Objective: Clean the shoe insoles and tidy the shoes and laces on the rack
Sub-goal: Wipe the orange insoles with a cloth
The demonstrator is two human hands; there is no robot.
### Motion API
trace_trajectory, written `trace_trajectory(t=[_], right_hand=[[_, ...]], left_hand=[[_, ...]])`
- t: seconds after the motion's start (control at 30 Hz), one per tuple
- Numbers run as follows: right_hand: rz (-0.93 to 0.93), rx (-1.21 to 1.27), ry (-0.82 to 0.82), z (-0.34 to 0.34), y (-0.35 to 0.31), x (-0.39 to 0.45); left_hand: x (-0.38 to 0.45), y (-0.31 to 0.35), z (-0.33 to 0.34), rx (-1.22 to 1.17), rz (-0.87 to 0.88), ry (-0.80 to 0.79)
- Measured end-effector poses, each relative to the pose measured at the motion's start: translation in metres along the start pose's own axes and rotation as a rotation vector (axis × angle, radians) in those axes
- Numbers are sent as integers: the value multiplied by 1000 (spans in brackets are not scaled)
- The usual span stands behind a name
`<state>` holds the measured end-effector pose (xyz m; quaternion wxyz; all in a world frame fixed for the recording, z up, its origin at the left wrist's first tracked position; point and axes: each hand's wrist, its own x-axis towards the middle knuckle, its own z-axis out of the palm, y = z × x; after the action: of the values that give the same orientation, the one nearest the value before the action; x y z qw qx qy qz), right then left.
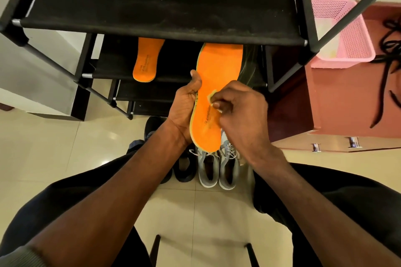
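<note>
The left hand point(184, 102) grips one orange insole point(213, 97) while the right hand point(236, 110) pinches a small cloth point(211, 98) on it, the other insole point(146, 58) waits on the rack point(152, 6), and the grey shoes point(218, 167) and black laces point(386, 67) on the right look untidied.

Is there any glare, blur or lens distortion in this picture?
Head view: wide-angle bending curves the shoe rack poles; soft glare patches on the floor tiles; the right hand is slightly motion-blurred on the held orange insole.
</note>
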<state>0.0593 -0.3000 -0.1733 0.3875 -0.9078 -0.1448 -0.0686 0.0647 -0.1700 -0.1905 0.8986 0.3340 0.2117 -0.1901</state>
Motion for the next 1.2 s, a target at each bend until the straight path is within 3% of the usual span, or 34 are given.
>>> trace_trajectory(t=[0.1,0.17,0.3,0.47,0.63,0.8,1.0,1.2], right_hand=[[-128,144,-74,6,-20,-13],[-168,113,-77,8,-20,-12],[-30,-143,41,-5,6,6],[152,-98,133,-29,30,20],[156,-20,93,-13,19,12],[-15,62,-66,-2,-3,-1],[78,-249,35,-22,22,11],[9,-101,14,-16,17,5]], left_hand=[[4,2,-12,-38,-20,-4],[6,2,-14,-33,-29,-8],[1,-1,5,59,-5,-4],[-6,-3,23,253,5,-15],[-5,1,22,170,30,-30],[-6,1,13,51,3,-27],[-9,-1,19,283,16,32],[-8,0,15,241,15,36]])
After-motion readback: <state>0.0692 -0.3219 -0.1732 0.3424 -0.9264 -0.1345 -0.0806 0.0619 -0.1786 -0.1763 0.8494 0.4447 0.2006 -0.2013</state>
